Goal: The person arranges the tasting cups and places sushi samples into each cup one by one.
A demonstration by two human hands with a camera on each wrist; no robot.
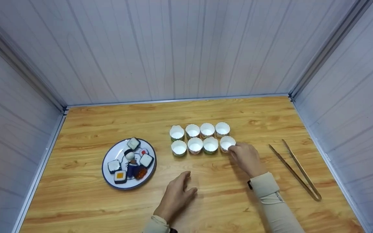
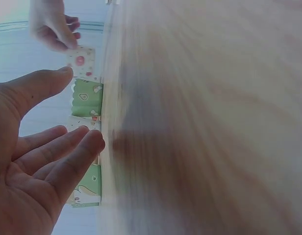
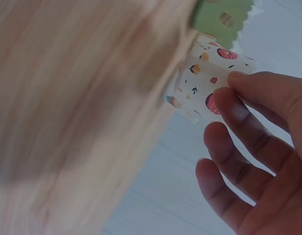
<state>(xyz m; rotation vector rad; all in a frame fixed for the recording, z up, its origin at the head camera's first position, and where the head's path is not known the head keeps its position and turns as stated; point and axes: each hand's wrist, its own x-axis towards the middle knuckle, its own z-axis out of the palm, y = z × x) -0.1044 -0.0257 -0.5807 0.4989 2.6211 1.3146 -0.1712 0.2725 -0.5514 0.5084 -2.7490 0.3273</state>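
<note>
Several white paper baking cups (image 1: 195, 145) stand upright on the wooden table in two rows. With thumb and index finger, my right hand (image 1: 246, 158) pinches the rim of the front row's rightmost cup (image 1: 227, 142). In the right wrist view that cup (image 3: 195, 85) is white with doughnut and flower prints, and a green cup (image 3: 219, 22) sits beside it. My left hand (image 1: 177, 195) hovers in front of the rows, fingers loosely spread and holding nothing. Its palm and parted thumb show in the left wrist view, with the printed cups beyond.
On the left, a blue-rimmed white plate (image 1: 117, 152) bears several sushi-like pieces (image 1: 120, 176). Metal tongs (image 1: 298, 171) lie spread on the right, their tips pointing away from me. Pale panel walls (image 1: 186, 51) enclose the table (image 1: 86, 129) at the back and both sides.
</note>
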